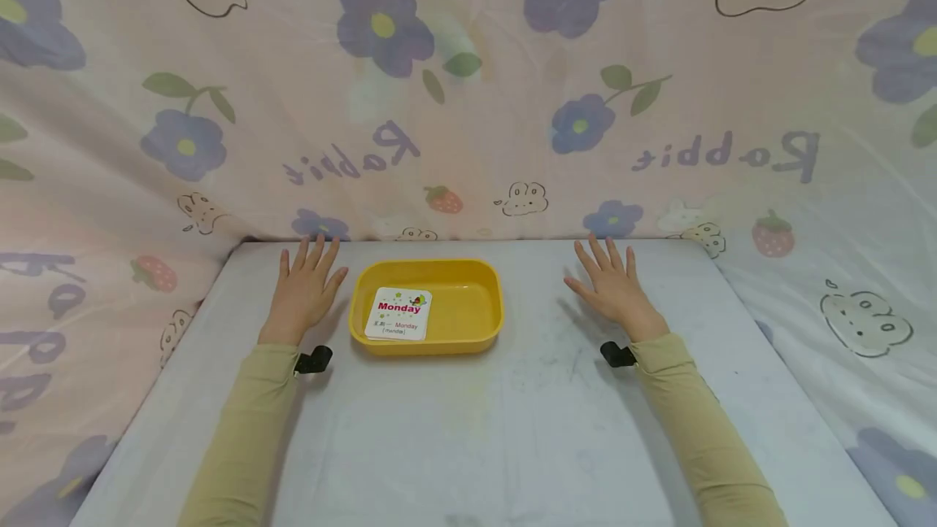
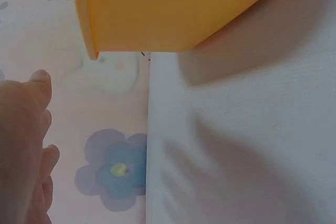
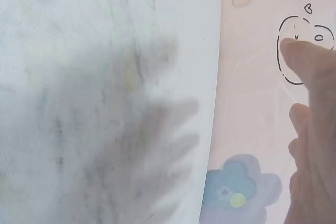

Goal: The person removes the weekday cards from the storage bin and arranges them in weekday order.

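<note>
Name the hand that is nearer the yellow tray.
The left hand: in the head view, only a narrow gap separates it from the yellow tray, while a wider strip of white tabletop lies between tray and right hand.

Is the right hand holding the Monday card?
No, the card lies inside the yellow tray, while the right hand is empty, well clear of both.

Tray (image 1: 468,307) on table (image 1: 468,429), between left hand (image 1: 300,297) and right hand (image 1: 613,291), nearer left; card (image 1: 398,315) lies inside, toward left end; cloth (image 1: 476,120) behind.
</note>
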The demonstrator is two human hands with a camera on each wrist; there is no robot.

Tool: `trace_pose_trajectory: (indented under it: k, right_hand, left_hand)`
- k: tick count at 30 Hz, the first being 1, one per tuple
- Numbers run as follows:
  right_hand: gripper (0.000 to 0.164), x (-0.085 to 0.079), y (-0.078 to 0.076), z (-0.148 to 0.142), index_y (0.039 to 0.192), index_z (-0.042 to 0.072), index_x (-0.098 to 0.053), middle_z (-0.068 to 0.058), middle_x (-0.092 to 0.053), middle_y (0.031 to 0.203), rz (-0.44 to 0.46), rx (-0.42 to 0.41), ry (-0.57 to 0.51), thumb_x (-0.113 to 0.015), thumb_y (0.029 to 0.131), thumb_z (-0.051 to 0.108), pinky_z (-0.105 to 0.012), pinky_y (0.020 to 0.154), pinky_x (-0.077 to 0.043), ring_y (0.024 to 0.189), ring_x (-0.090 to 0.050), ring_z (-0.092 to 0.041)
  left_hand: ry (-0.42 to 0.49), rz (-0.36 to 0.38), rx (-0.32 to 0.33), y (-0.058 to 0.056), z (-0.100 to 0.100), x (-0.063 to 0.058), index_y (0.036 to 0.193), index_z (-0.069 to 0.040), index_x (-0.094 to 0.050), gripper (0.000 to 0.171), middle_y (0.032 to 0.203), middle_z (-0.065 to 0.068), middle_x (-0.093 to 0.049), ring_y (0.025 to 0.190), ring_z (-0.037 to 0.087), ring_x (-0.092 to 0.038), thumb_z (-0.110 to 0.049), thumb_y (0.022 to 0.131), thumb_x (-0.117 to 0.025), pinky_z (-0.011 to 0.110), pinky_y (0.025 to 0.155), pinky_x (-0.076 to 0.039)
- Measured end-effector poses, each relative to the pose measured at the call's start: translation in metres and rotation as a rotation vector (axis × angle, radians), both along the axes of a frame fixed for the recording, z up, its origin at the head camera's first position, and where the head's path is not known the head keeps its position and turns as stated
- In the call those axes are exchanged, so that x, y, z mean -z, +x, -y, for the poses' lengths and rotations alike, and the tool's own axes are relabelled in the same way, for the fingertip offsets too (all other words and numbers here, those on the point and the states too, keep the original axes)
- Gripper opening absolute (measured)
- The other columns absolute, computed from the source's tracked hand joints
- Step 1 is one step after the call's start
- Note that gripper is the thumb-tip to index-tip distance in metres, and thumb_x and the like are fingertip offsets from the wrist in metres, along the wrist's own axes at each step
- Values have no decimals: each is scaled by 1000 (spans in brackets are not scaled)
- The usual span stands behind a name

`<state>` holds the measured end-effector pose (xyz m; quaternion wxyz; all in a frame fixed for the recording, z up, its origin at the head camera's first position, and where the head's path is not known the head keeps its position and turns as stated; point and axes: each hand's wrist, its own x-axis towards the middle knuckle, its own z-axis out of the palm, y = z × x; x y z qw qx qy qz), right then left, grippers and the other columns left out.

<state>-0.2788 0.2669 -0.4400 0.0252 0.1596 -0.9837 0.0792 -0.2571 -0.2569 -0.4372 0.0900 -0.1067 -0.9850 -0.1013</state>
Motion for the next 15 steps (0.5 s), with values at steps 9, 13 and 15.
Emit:
trace_pose_trajectory:
  k: [9,13,15]
  right_hand:
    - [77,0,-1,2,154,12,-10,-11,9,158,2,-8,2,-35,97,59,-61,106,13,141,17,-34]
    - [77,0,0,2,154,12,-11,-11,8,158,2,-10,5,-35,97,59,-61,106,11,141,17,-33]
    - [77,0,-1,3,154,12,-11,-11,8,158,5,-11,-4,-36,97,58,-60,106,13,141,17,-33]
  left_hand:
    - [-3,-2,-3,0,0,0,154,-15,-11,62,157,15,-5,143,32,9,-48,103,-24,55,109,12]
    - [-7,-2,-4,0,-1,-1,154,-14,-12,62,157,15,-5,143,31,10,-48,103,-24,55,109,12]
    - [-8,2,-5,0,-2,-1,154,-12,-14,62,157,15,-5,143,31,10,-47,103,-26,55,109,11]
